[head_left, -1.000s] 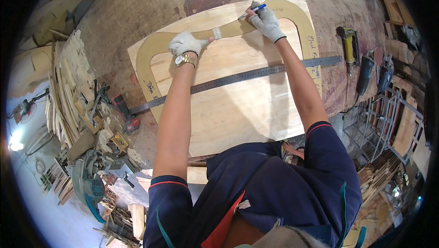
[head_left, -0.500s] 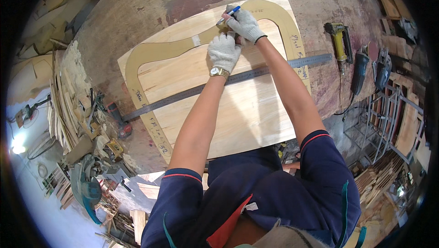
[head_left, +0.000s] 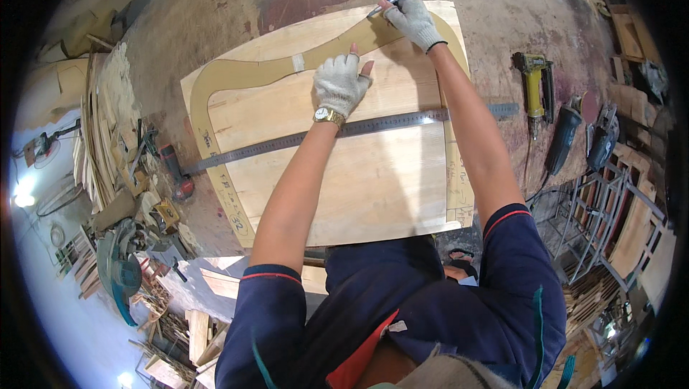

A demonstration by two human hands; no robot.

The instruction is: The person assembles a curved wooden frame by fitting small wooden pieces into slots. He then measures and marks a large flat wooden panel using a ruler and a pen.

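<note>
A tan curved template, with a piece of pale tape across its upper strip, lies on a light plywood panel. My right hand, in a fingerless knit glove, grips a blue pen, its tip at the template's far edge. My left hand, gloved likewise and with a watch at its wrist, rests at the strip's inner edge with thumb and forefinger spread. Just nearer than that hand, a long steel ruler spans the panel, partly hidden by my right forearm.
On the worn table, a yellow nail gun, a sander and another power tool lie at the right. A red-and-black cordless tool sits by the ruler's left end. Wood strips stand at the left.
My right hand has moved right and farther along the template's edge with the pen. My left hand has drawn away from it, slightly left, its thumb and forefinger now spread.
</note>
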